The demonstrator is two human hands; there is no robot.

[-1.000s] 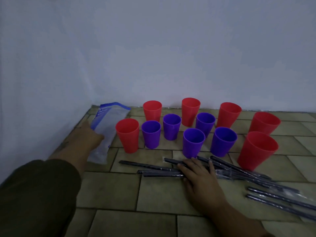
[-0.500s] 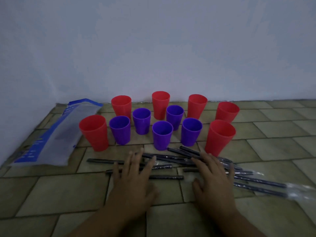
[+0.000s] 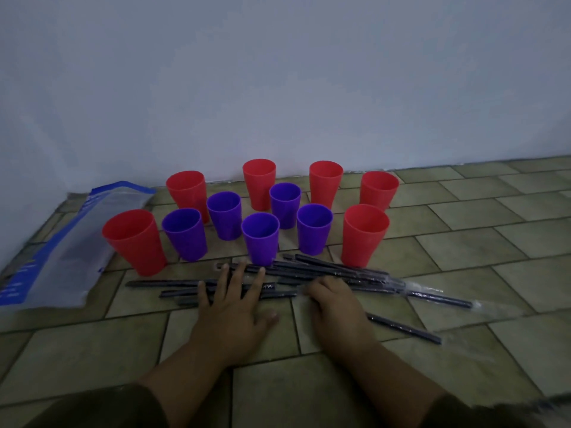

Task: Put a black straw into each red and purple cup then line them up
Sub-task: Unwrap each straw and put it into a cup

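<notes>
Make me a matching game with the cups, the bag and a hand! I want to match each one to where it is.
1. plastic bag
2. purple cups
3. red cups
4. left hand

A. lying flat on the black straws
B. off to the far left
C. middle of the cluster
D. back and ends of the cluster

Pairs: 1-B, 2-C, 3-D, 4-A

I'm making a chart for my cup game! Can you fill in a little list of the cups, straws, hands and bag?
red cups: six, upright, no straws
purple cups: five, upright, no straws
black straws: wrapped, lying on floor before cups
left hand: flat on straws, fingers spread
right hand: curled over straws, hold unclear
bag: blue and clear, left of cups
</notes>
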